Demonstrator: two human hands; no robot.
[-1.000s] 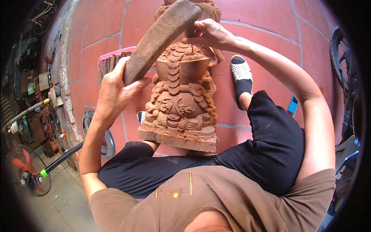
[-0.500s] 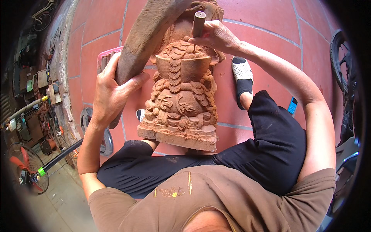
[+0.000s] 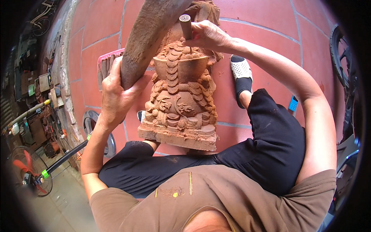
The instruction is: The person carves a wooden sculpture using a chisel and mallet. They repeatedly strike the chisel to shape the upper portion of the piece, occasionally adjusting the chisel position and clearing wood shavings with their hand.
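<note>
A reddish-brown wood carving (image 3: 187, 96), with strings of coin shapes and heaped round forms above a bowl-like band, stands between my legs. My right hand (image 3: 210, 36) is closed around a chisel (image 3: 186, 28); its dark round handle points up and its thin tip meets the heaped part of the carving. In my left hand (image 3: 117, 94) is a thick, curved wooden mallet (image 3: 147, 38), gripped near its lower end. The mallet slants up over the carving's upper left, close to the chisel handle, and hides part of the carving. Wood dust lies over the carved surface.
A pink tray (image 3: 101, 58) of wooden-handled tools sits left of the carving on red floor tiles. A blue phone (image 3: 293, 103) lies by my right knee. A fan (image 3: 31, 170) stands at lower left, a wheel (image 3: 340, 58) at far right.
My right hand and the chisel have shifted a little to the left across the carving. My left hand and the mallet have moved slightly to the right, nearer the chisel handle.
</note>
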